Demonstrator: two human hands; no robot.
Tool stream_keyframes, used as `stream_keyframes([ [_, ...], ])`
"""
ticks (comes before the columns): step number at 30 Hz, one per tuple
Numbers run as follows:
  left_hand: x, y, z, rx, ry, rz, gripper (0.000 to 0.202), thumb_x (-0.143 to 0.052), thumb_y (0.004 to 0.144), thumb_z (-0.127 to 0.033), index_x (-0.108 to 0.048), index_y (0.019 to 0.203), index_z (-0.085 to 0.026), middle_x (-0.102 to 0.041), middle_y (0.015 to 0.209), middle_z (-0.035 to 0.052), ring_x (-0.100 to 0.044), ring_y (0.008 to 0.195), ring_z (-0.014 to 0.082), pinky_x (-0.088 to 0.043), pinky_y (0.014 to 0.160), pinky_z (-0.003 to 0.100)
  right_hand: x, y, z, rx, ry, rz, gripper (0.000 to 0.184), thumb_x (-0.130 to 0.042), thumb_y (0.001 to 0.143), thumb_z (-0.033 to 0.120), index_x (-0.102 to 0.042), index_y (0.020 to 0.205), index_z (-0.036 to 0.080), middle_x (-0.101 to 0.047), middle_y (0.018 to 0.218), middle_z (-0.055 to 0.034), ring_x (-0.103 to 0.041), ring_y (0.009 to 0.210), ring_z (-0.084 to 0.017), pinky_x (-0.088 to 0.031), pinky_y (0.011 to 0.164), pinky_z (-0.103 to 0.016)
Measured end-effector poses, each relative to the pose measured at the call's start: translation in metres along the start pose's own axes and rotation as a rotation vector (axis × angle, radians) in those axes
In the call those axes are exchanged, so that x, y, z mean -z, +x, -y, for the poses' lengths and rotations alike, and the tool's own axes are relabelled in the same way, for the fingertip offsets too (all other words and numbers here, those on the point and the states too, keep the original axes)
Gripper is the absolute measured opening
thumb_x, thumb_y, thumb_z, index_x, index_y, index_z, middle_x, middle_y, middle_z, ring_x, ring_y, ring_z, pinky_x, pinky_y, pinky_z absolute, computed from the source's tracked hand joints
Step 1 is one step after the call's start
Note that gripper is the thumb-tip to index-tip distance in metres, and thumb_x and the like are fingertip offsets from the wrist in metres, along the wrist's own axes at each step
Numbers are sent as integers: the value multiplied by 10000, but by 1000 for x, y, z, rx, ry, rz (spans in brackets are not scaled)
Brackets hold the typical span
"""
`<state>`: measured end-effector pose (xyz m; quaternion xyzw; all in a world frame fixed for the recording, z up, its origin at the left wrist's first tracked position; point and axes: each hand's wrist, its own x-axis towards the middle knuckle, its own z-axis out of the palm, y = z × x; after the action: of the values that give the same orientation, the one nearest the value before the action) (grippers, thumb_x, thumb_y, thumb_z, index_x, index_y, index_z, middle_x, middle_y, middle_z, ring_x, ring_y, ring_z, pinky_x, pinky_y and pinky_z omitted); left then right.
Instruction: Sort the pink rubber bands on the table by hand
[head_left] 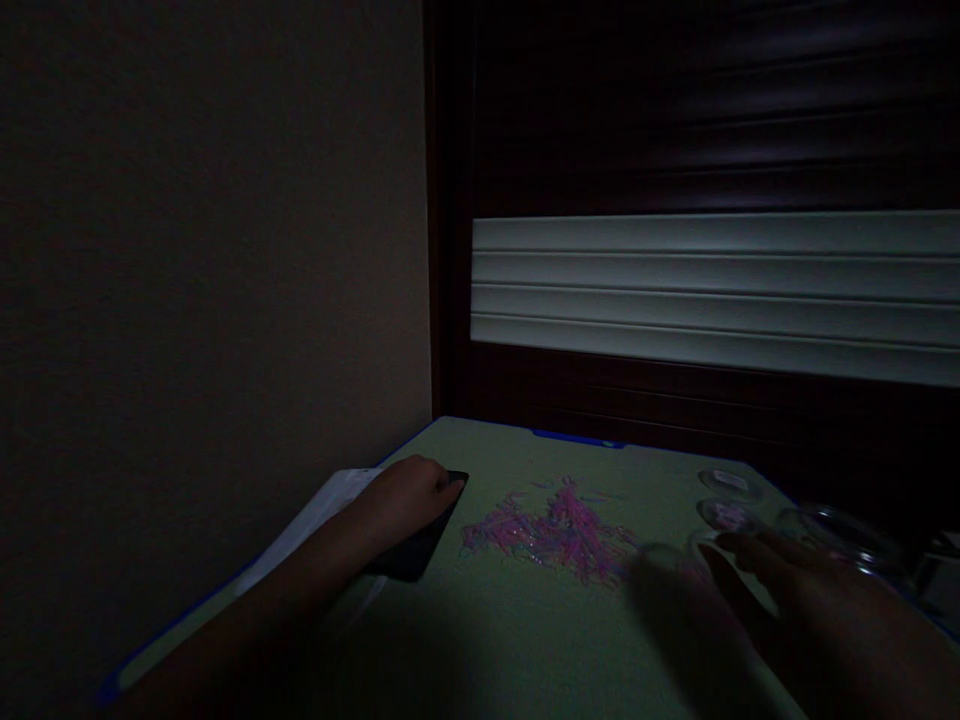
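My left hand point(414, 488) rests on a dark flat slab point(420, 550), like a tablet or folder, with its fingers curled in; whether they hold anything is hidden. To its right lies a loose pile of small pink, purple and bluish pieces point(562, 535), thin and shiny, too dim to name. On the right, my right hand point(787, 590) reaches over the table, thumb and fingers apart. Just by its fingertips stands a clear round container point(697, 545), with pinkish pieces dimly seen under the hand. Nothing shows between these fingers.
Small clear round containers point(727, 516) stand along the right side, one with pinkish contents. A larger clear round tub point(847, 530) is behind my right hand. White sheets point(315, 520) lie under the slab. The pale tabletop point(480, 630) has a blue rim, against a wall point(225, 250).
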<state>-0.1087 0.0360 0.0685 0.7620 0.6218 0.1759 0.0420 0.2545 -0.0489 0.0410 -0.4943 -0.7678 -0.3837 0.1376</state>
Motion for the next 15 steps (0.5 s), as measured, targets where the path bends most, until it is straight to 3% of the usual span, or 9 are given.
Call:
stream_keyframes([
  [4,-2,3,3,-70,45,19,398,-396,843,-400,-613,614,-158,-611,604,51,-567,575,173,-313,504,231,0,0,-1,-14,23,14,289,-402,858,332,-667,949,263,-687,912,-59,-662,697,-230,-529,441,-291],
  [9,-7,3,3,-128,84,-41,333,-387,857,-342,-618,721,-144,-626,708,81,-579,660,202,-361,585,257,6,3,4,-33,53,-6,293,-403,860,330,-674,934,247,-690,892,-72,-662,679,-236,-508,402,-273],
  [15,-13,-7,-23,-282,44,-103,228,-396,869,-232,-611,899,-163,-612,916,65,-538,903,197,-362,806,272,10,7,9,-98,120,79,271,-418,848,290,-667,949,255,-678,938,-73,-658,690,-222,-489,424,-272],
])
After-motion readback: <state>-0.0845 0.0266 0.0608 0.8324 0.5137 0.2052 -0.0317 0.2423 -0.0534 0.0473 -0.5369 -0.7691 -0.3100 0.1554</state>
